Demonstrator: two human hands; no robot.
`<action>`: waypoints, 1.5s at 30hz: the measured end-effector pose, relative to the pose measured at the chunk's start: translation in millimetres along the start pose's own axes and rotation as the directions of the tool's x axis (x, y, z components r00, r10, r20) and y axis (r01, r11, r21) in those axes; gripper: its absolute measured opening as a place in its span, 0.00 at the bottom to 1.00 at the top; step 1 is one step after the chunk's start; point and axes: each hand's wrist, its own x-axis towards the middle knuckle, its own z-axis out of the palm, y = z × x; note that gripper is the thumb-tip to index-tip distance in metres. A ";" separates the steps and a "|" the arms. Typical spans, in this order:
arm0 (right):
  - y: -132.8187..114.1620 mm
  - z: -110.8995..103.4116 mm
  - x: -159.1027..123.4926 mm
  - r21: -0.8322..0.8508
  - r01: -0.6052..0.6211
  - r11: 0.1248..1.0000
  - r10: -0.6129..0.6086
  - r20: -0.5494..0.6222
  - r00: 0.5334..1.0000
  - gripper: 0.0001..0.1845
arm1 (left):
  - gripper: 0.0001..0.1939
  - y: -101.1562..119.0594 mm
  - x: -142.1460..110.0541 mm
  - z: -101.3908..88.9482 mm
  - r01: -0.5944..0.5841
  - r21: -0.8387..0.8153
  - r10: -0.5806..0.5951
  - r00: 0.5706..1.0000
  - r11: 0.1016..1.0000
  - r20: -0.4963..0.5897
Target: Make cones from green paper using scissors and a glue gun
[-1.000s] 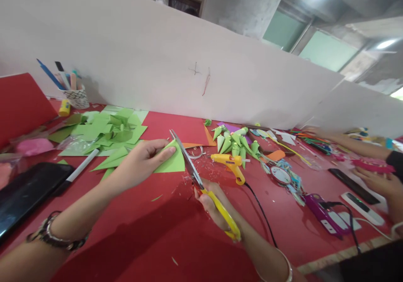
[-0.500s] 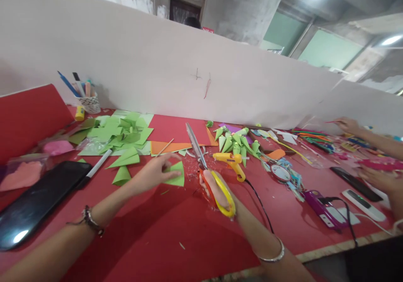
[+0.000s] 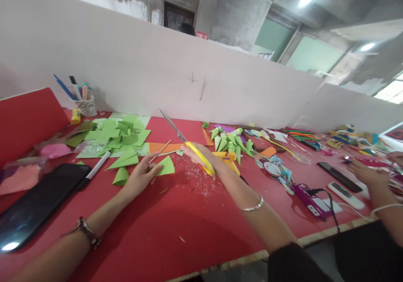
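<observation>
My left hand pinches a small light-green piece of paper with a curved edge, just above the red table. A thin wooden stick shows right beside its fingers. My right hand is wrapped round the yellow handle of a pair of scissors. Their long blades look closed and point up and to the left, away from the paper. Part of the handle is hidden by the hand. Beyond the right hand lies a yellow glue gun, partly covered by the forearm.
Green paper pieces lie at the back left, rolled green paper cones behind the glue gun. A black phone and a marker are at left. A purple power strip is at right, near another person's hand.
My right hand has moved the scissors up and to the left, and they have turned further leftward. My left hand has drawn the paper slightly left. The other person's hands have moved too.
</observation>
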 end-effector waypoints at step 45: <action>9.8 56.3 -46.6 -0.352 0.345 0.870 -0.323 0.122 0.938 0.10 | 0.16 7.7 -11.5 15.6 0.123 -0.014 -0.122 0.992 0.992 0.021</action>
